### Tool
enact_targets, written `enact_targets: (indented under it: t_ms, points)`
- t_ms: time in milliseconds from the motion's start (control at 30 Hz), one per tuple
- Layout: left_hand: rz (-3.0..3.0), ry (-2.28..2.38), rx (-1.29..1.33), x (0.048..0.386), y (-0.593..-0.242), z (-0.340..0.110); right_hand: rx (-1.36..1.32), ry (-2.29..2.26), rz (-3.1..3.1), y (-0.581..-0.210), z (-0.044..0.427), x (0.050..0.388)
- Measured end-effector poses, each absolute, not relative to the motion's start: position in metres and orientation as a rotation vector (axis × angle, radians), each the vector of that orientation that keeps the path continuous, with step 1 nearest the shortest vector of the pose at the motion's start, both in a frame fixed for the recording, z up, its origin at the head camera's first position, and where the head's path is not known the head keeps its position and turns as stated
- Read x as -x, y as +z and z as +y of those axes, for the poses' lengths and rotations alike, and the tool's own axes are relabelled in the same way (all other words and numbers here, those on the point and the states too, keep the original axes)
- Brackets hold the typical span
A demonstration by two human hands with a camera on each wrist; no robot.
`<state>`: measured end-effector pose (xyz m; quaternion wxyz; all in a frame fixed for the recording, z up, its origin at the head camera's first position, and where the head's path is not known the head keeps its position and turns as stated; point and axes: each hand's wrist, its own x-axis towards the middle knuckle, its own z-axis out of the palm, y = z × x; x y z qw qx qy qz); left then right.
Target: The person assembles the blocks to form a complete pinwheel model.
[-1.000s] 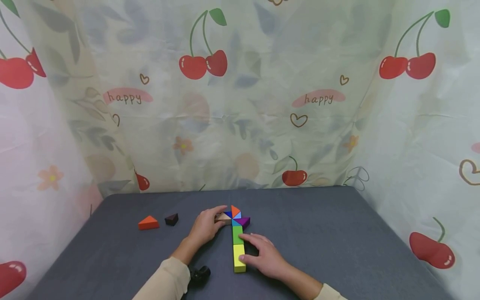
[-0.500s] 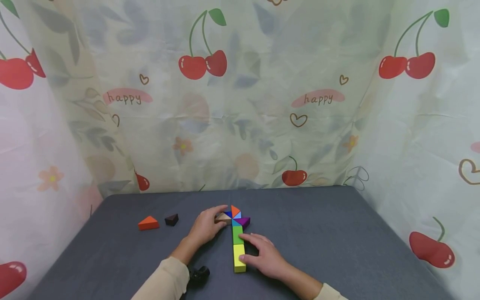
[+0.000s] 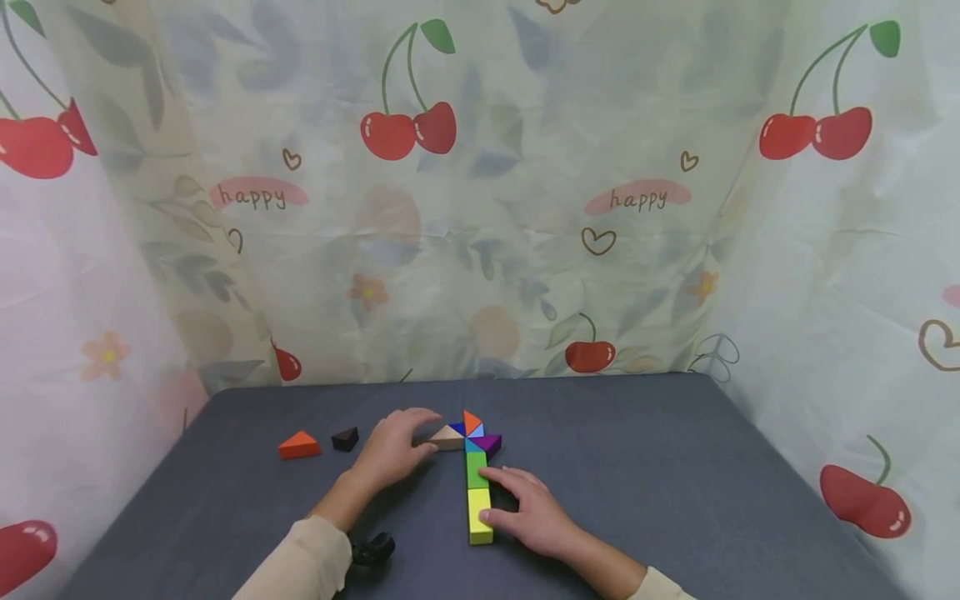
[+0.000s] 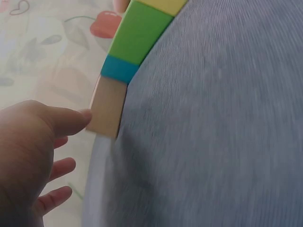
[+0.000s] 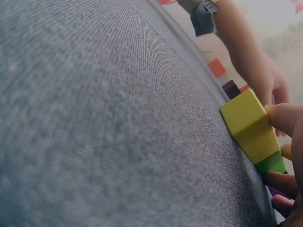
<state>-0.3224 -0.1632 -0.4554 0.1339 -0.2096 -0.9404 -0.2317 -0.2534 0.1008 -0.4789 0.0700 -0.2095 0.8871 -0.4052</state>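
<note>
In the head view a pinwheel of triangular blocks lies on the table. A natural wood-coloured triangular block (image 3: 448,439) forms its left arm, with a purple block (image 3: 491,444) at right and an orange one (image 3: 472,422) on top. Below run a small teal block, a green block (image 3: 477,472) and a yellow block (image 3: 480,510) in line. My left hand (image 3: 392,447) hovers just left of the wooden block, fingers spread and holding nothing. Thumb and forefinger of my right hand (image 3: 534,513) rest against the yellow and green blocks from the right.
Farther left lie a loose orange triangular block (image 3: 299,446) and a black block (image 3: 345,439). A dark device (image 3: 373,550) is worn at my left wrist. Behind the dark table (image 3: 645,467) hangs a cherry-print curtain (image 3: 510,275).
My left hand has let go of the wooden block and drawn back to the left, exposing more of it. The right hand and the blocks look unmoved.
</note>
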Motion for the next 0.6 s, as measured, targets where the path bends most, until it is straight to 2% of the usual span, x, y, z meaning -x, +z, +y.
enact_targets:
  t_ms: [600]
  points:
    - [-2.74,-0.424,0.606,0.31,-0.452,-0.224,0.635,-1.219,2.664,-0.477,0.1,0.252]
